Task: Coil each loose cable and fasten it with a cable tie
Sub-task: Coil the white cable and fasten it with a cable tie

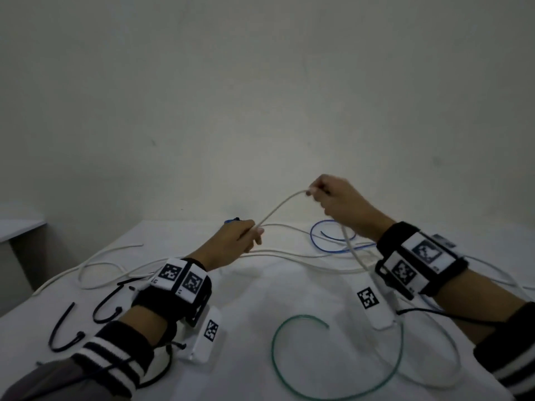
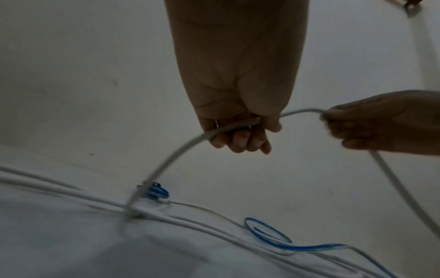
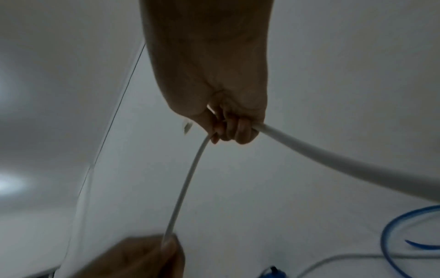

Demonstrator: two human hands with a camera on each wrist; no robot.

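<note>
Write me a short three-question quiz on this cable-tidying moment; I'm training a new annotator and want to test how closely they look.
1. True or false: the left hand and the right hand both grip the same thin white round cable.
2. Which hand is raised higher above the white-covered table in the head view?
A. left hand
B. right hand
C. both rest on the table
3. Fill in: the loose curved cable lying nearest the person, between the forearms, is ____ in colour.

Key: 1 true; 2 B; 3 green.
</note>
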